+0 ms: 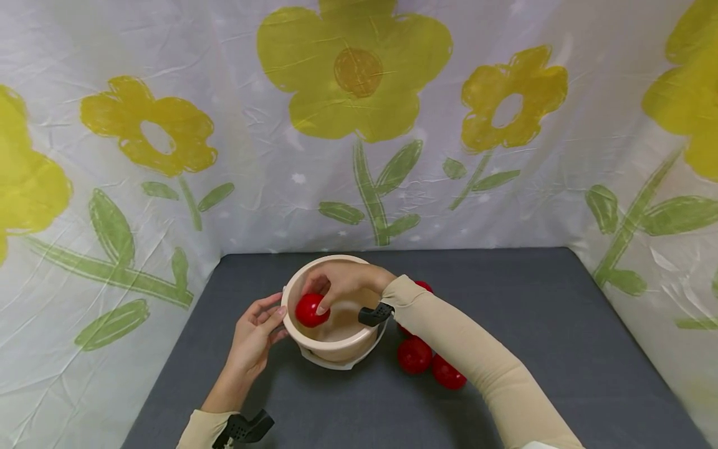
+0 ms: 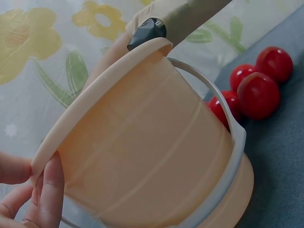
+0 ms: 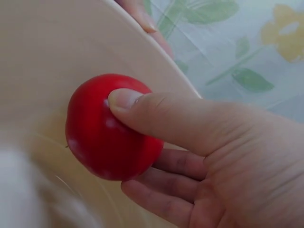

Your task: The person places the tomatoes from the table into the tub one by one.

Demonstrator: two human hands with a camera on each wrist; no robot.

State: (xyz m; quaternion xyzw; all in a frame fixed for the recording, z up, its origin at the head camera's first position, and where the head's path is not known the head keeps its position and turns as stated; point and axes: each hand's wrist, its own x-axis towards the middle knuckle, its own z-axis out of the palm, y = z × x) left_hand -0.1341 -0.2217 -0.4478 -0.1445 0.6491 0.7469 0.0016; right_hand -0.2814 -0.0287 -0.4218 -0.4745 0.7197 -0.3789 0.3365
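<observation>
A pale peach bucket (image 1: 348, 350) with a light handle (image 2: 236, 140) stands on the table. My left hand (image 1: 253, 337) pinches its rim at the left side, as the left wrist view also shows. My right hand (image 1: 344, 279) reaches over the rim and into the bucket. Between its thumb and fingers it holds a red tomato (image 3: 107, 137), inside the bucket near the left wall. Several more red tomatoes (image 1: 414, 355) lie together on the table to the right of the bucket, some partly hidden under my right forearm in the head view.
The dark grey tabletop (image 1: 505, 293) extends around the bucket. A pale curtain (image 1: 252, 156) printed with yellow flowers hangs behind and at both sides of the table. Black cameras are strapped to both wrists.
</observation>
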